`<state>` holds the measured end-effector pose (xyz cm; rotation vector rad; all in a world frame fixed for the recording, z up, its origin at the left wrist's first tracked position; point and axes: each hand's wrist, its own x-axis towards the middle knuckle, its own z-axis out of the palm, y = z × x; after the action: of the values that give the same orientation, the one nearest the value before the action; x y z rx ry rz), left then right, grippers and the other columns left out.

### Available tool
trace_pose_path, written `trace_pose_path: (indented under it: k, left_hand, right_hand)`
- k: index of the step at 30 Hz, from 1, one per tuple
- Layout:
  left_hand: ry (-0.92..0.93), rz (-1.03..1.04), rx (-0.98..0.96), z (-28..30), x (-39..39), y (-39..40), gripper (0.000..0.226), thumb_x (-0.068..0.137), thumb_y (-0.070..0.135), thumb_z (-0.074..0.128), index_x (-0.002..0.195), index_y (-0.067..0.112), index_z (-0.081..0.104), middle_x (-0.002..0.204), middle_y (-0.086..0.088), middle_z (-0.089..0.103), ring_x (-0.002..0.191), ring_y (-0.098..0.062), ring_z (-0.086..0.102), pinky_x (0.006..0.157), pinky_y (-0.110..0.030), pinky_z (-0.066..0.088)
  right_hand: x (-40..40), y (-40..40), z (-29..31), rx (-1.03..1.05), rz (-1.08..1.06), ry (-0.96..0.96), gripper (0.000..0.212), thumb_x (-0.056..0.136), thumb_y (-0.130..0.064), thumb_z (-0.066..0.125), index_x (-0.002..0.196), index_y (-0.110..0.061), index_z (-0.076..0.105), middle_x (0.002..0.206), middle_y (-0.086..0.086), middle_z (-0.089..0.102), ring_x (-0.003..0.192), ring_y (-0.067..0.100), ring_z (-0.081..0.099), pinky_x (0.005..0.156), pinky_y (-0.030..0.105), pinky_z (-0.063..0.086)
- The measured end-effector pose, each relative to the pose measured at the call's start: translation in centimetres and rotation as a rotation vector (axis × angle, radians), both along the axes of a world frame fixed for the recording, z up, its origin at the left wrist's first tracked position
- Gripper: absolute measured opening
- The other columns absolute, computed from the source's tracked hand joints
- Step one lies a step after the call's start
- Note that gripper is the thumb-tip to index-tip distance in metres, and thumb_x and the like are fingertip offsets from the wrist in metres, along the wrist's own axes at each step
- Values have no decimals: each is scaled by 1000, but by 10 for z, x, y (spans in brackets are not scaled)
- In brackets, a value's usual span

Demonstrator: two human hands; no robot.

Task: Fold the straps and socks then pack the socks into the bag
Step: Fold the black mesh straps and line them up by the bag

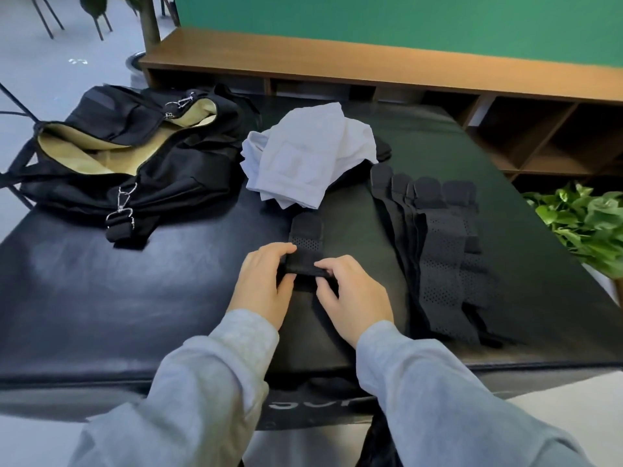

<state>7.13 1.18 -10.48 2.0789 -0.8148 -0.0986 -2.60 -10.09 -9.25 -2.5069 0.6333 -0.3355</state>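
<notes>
Left hand (263, 281) and right hand (354, 294) gripping black strap (306, 237), open bag (128, 156) far left

One head-worn wide-angle camera looks forward and steeply down from close above the dark tabletop (101, 298), with both sleeves (202, 382) entering from the bottom edge.

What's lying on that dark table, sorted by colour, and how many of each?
Black: 3: the open bag, the strap being folded, the fanned stack of straps (single straps uncountable).
White: 1: the pile of socks.
Total: 4.
</notes>
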Motion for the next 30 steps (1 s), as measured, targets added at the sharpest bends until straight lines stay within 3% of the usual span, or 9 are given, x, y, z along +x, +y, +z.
trace_pose_path:
  k: [4, 9, 11, 13, 16, 20, 25, 30]
  left_hand:
    - [93, 12, 3, 4, -2, 0, 31, 88, 15, 60, 108, 36, 48, 111, 13, 51, 99, 2, 44, 84, -6, 30]
    - [167, 35, -28, 2, -6, 4, 33, 87, 21, 62, 87, 42, 36, 95, 22, 52, 91, 12, 47, 74, 5, 31]
    - [174, 45, 1, 2, -9, 5, 33, 86, 23, 62, 85, 41, 35, 94, 24, 50, 90, 15, 45, 74, 3, 31]
    - [170, 37, 38, 1, -10, 5, 32, 86, 25, 62, 82, 41, 35, 94, 25, 48, 90, 14, 45, 74, -1, 34]
    - [127, 5, 109, 2, -10, 3, 30, 87, 26, 59, 80, 40, 34, 94, 16, 49, 89, -2, 47, 74, -14, 35]
    - [80, -20, 117, 4, -11, 6, 19, 89, 28, 57, 91, 34, 40, 96, 8, 49, 90, -7, 46, 78, -17, 33]
    - [54, -17, 142, 4, -9, 5, 18, 89, 34, 57, 102, 31, 45, 100, 9, 46, 92, -7, 46, 81, -18, 33]
    - [-3, -29, 184, 4, -6, -1, 38, 84, 41, 62, 116, 27, 48, 109, 9, 47, 108, -9, 44, 90, -20, 36]
  right_hand:
    - [-1, -1, 1, 16, -16, -37, 14, 93, -35, 47, 105, -31, 53, 109, -18, 46, 70, 11, 54, 72, 30, 47]
    - [-3, -4, -2, 232, -89, -25, 19, 91, -42, 43, 108, -34, 48, 77, -17, 60, 75, 7, 58, 74, 24, 45]
    - [-5, -3, -2, 265, -115, -24, 23, 91, -40, 48, 114, -34, 46, 79, -21, 59, 79, 7, 59, 77, 23, 45]
    - [-5, -1, -2, 254, -134, -38, 31, 91, -36, 55, 119, -29, 45, 76, -24, 52, 70, 3, 55, 72, 21, 42]
    - [-5, -1, -3, 240, -154, -57, 38, 89, -33, 60, 121, -21, 43, 71, -23, 48, 62, -1, 51, 66, 21, 38]
    - [-7, 1, -1, 221, -138, -29, 37, 90, -39, 56, 121, -26, 40, 69, -19, 44, 65, 7, 49, 69, 23, 41]
    - [-6, 2, -1, 160, -111, 10, 40, 93, -44, 49, 127, -28, 34, 90, -20, 47, 85, 13, 57, 74, 24, 41]
    - [0, -1, 3, 123, -125, 17, 41, 94, -41, 47, 131, -26, 35, 93, -19, 47, 86, 12, 57, 73, 24, 39]
